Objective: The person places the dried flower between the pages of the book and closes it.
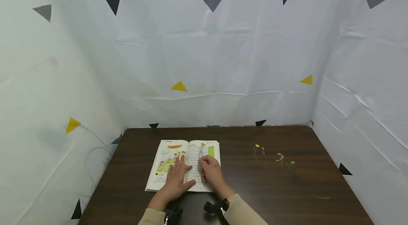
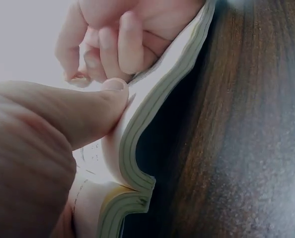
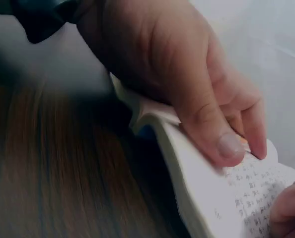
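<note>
Table (image 1: 274, 189): dark brown, wood-grained. Book (image 1: 153, 182) lies open on the table's left half, gutter running away from the person, far left corner beyond it. Left page carries colour pictures; right page, rows of small print with a green block by its outer margin.

Left hand (image 1: 176, 177): spread flat across the gutter, grasping nothing. Fingers mostly on left page; thumb reaches onto right page. Left wrist view has that thumb resting on paper close to the book's near edge.

Right hand (image 1: 213, 172): fingers curled over right page, pinching the lower stem of a flower (image 1: 203, 144); exact fingertip contact too small to make out. Flower head yellow-green, at the upper part of right page, stem running down to the hand.

Right half of table: yellow bloom (image 1: 257, 145) and thin stems toward the far edge; pale sprigs (image 1: 280, 157) beside them, nearer the right edge and a little closer to the person.

Black band (image 1: 173, 215) at left wrist, another at right; beige sleeves (image 1: 243, 212). White sheet (image 1: 223, 55) with black, grey and yellow triangles rises behind the far edge and along both sides
</note>
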### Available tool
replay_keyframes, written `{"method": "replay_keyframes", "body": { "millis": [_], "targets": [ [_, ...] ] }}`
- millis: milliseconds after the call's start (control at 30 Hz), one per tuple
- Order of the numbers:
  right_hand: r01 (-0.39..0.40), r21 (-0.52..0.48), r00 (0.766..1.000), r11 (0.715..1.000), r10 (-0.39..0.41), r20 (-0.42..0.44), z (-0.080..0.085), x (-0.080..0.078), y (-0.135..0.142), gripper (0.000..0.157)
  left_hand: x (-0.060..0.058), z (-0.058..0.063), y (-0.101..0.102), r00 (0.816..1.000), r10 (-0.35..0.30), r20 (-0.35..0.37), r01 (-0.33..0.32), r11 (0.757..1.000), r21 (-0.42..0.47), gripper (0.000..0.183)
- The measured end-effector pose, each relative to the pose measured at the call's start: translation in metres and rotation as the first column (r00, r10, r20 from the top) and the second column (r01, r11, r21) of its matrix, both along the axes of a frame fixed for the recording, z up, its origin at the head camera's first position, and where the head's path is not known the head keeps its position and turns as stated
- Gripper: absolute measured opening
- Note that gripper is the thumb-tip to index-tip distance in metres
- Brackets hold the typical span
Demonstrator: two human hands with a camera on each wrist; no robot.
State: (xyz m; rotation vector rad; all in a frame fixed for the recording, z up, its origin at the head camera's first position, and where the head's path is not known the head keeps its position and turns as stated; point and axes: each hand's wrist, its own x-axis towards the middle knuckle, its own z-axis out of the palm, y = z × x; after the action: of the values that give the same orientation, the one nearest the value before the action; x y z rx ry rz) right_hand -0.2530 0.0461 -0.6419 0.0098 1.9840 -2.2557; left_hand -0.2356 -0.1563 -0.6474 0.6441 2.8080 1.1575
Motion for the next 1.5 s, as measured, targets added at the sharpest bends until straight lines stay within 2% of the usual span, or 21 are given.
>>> {"method": "replay_keyframes", "body": {
  "millis": [167,267,400,533,700,933,1033,1100,1300,1500],
  "targets": [
    [-0.001,0.051,1.000,0.999,0.000,0.024,-0.006,-0.001,0.002,0.029,0.000,-0.005,0.002,1.000,0.025,0.015,-0.024,0.999,-0.047,0.052],
    [0.043,0.148,0.999,0.988,-0.047,0.026,-0.004,-0.001,-0.004,0.025,0.002,-0.008,0.002,0.999,0.039,0.003,-0.039,0.999,-0.026,0.057],
    [0.140,0.329,0.989,0.934,-0.148,0.000,-0.003,-0.005,-0.013,0.022,0.002,-0.006,0.002,0.999,0.042,-0.007,-0.042,0.999,-0.017,0.083],
    [0.190,0.421,0.981,0.887,-0.184,-0.054,-0.001,-0.009,-0.017,0.020,-0.003,-0.010,0.004,0.999,0.044,-0.030,-0.045,0.998,-0.032,0.096],
    [0.178,0.425,0.984,0.887,-0.159,-0.079,0.000,-0.014,-0.013,0.017,-0.008,-0.014,0.008,0.997,0.059,-0.048,-0.060,0.997,-0.038,0.095],
    [0.084,0.341,0.996,0.936,-0.071,-0.048,0.000,-0.010,-0.007,0.018,-0.006,-0.016,0.006,0.997,0.066,-0.040,-0.069,0.996,-0.056,0.088],
    [0.051,0.317,0.997,0.947,-0.027,-0.079,0.002,-0.008,-0.005,0.017,-0.004,-0.011,0.004,0.998,0.046,-0.036,-0.047,0.998,-0.043,0.086],
    [0.039,0.339,0.995,0.940,-0.006,-0.097,0.002,-0.008,-0.006,0.018,-0.003,-0.007,0.003,0.999,0.037,-0.034,-0.039,0.998,-0.044,0.085],
    [0.033,0.474,0.988,0.880,0.042,-0.147,0.003,-0.004,-0.010,0.026,0.000,0.000,0.004,0.999,0.044,-0.016,-0.045,0.995,-0.086,0.088],
    [0.006,0.477,0.991,0.879,0.059,-0.121,0.001,0.000,-0.013,0.033,0.004,-0.004,0.005,0.998,0.045,-0.039,-0.045,0.999,-0.004,0.085]
  ]
}}
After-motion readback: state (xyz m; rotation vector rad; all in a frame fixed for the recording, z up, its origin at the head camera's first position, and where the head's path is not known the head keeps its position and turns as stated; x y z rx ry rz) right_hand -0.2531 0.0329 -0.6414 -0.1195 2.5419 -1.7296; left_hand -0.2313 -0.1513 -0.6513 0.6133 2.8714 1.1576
